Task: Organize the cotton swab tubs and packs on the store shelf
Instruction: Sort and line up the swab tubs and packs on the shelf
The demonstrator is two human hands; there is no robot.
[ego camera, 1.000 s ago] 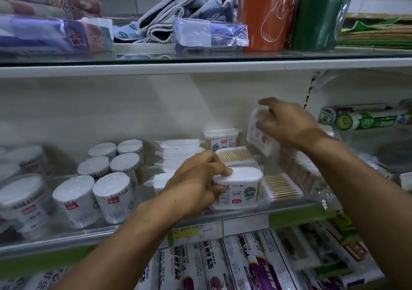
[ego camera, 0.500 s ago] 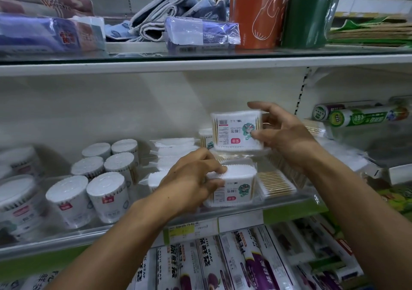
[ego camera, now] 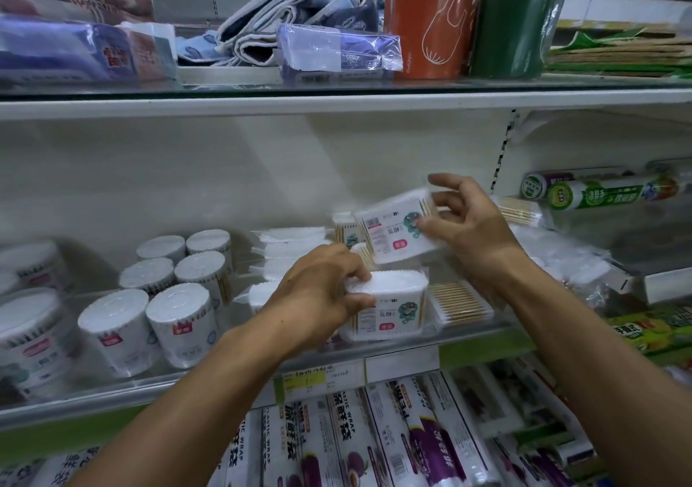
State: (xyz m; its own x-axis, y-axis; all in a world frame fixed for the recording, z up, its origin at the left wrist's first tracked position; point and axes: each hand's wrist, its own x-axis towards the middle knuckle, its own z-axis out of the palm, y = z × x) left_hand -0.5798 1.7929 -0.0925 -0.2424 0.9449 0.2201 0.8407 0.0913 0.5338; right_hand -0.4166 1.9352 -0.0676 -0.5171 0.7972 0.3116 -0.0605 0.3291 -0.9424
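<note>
My left hand (ego camera: 322, 292) grips the top left edge of a rectangular cotton swab tub (ego camera: 393, 305) that stands at the front of the middle shelf (ego camera: 404, 348). My right hand (ego camera: 468, 228) pinches a second, identical tub (ego camera: 397, 228) by its right end and holds it tilted in the air just above the first. Several round white swab tubs (ego camera: 179, 321) stand in rows to the left. Flat white packs (ego camera: 292, 247) are stacked behind my left hand. Clear packs of wooden-stick swabs (ego camera: 460, 301) lie to the right of the front tub.
Plastic wrap rolls (ego camera: 599, 194) lie on the right of the shelf. The upper shelf carries towels (ego camera: 277, 26), an orange bag roll (ego camera: 430, 18) and a green one (ego camera: 516, 22). Boxed plastic wrap (ego camera: 374, 438) fills the shelf below.
My right hand has lifted a rectangular tub from the right side, carried it left over the front tub and tilted it. My left hand has kept its grip on the front tub.
</note>
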